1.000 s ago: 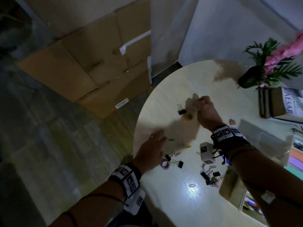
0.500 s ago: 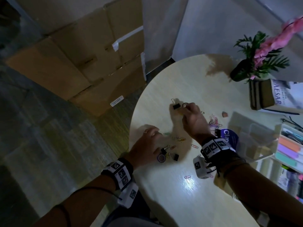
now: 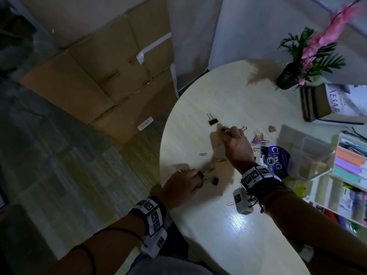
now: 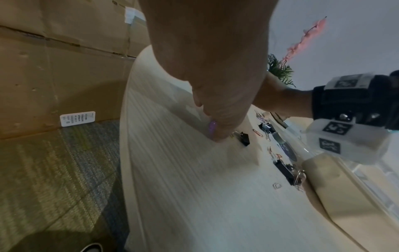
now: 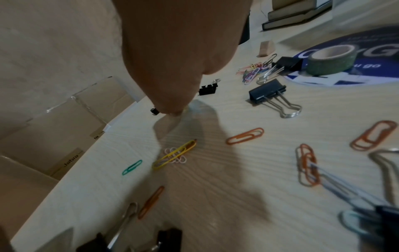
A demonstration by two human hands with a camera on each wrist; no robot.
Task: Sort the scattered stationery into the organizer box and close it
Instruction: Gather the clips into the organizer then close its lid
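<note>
Stationery lies scattered on a round pale table [image 3: 198,225]. My left hand [image 3: 195,176] is near the table's left edge, its fingers curled round a purple tape roll [image 4: 212,128]. A black binder clip [image 3: 215,181] lies just beside it. Farther out, my right hand [image 3: 228,132] pinches a small yellowish tape roll [image 3: 222,131]; in the right wrist view the fingers [image 5: 172,102] hide most of it. A clear organizer box [image 3: 305,153] stands to the right of my right wrist. Loose paper clips [image 5: 245,136] and a larger binder clip [image 5: 267,93] lie between the hands.
A green tape roll [image 5: 331,63] sits on a blue round label [image 3: 275,161]. A heap of coloured clips [image 3: 259,138] and another binder clip [image 3: 212,121] lie farther out. A potted plant [image 3: 288,76], books [image 3: 317,102] and a shelf unit [image 3: 347,165] line the right; cardboard boxes [image 3: 99,76] stand left.
My left hand went from lying flat on the table to curling round the purple tape roll. My right hand drew back onto the small yellowish roll and closed its fingers on it.
</note>
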